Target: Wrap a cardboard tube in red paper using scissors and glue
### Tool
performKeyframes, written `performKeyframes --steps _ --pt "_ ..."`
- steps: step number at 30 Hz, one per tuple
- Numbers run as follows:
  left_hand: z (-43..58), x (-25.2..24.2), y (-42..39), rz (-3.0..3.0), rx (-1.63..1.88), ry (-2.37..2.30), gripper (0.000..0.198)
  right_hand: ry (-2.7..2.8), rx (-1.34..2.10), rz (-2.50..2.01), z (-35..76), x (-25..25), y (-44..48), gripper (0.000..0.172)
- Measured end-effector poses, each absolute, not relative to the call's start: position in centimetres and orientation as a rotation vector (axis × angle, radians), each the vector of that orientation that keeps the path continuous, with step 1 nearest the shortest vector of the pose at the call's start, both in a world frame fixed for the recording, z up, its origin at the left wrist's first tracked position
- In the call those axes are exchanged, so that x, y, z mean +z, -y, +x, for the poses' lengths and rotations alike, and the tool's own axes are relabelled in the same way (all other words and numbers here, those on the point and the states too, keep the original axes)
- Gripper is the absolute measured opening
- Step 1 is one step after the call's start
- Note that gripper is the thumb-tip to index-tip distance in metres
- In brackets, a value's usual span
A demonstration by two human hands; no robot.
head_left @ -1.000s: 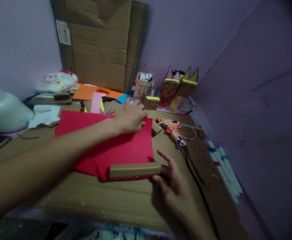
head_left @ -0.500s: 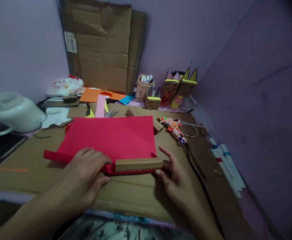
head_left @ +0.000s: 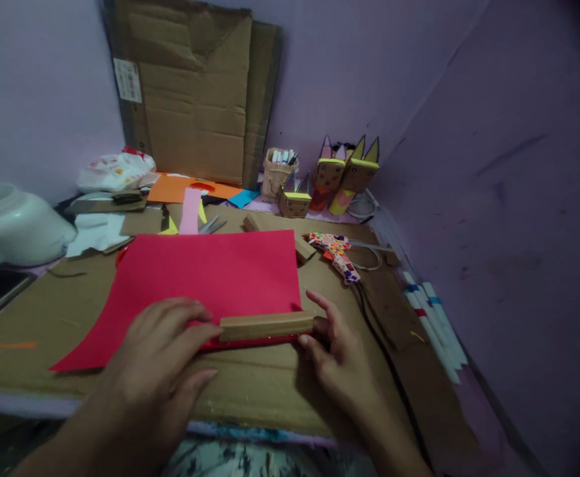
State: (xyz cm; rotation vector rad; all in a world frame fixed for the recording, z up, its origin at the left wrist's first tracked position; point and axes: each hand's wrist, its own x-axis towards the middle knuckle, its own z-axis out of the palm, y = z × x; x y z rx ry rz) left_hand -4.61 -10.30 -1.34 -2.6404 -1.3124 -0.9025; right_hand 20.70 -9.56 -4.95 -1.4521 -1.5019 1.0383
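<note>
A red sheet of paper point(head_left: 210, 271) lies on the cardboard-covered table, its left corner stretching flat toward the near edge. Along the sheet's near right edge lies a folded cardboard strip point(head_left: 265, 326), like a narrow bar. My right hand point(head_left: 337, 354) pinches the bar's right end, thumb in front and the index finger raised. My left hand point(head_left: 155, 358) is over the near left part of the sheet, fingers outstretched and thumb apart. One of its fingertips touches the bar's left end.
A flower-patterned glue gun point(head_left: 337, 255) with a black cord lies right of the sheet. Behind are scissors point(head_left: 213, 225), another cardboard bar point(head_left: 304, 250), a marker cup point(head_left: 277, 175) and cardboard animal figures point(head_left: 330, 173). White markers point(head_left: 434, 328) lie at right, a white jug point(head_left: 16, 225) at left.
The sheet's left near edge, curled up before, now lies flat and spread out. My left hand has loosened, its thumb moving away from the paper. My right hand keeps hold of the bar.
</note>
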Motion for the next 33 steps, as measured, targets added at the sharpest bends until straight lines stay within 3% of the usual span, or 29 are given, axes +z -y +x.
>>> performKeyframes --steps 9,17,26,33 --pt "-0.6 -1.5 10.5 -2.535 -1.010 1.265 0.031 1.461 1.088 -1.480 20.5 -4.6 9.6 0.061" --pt "-2.4 -2.5 10.6 -2.507 -0.928 1.555 0.044 1.473 1.059 -1.508 20.2 -3.8 9.4 0.062" --pt "0.1 -1.7 10.5 -2.568 -0.881 1.273 0.026 1.289 1.223 -1.627 20.0 -2.2 8.8 0.064" --pt "1.6 -2.7 9.8 -2.545 -0.846 1.116 0.029 1.251 1.208 -1.718 20.3 -2.4 8.1 0.068"
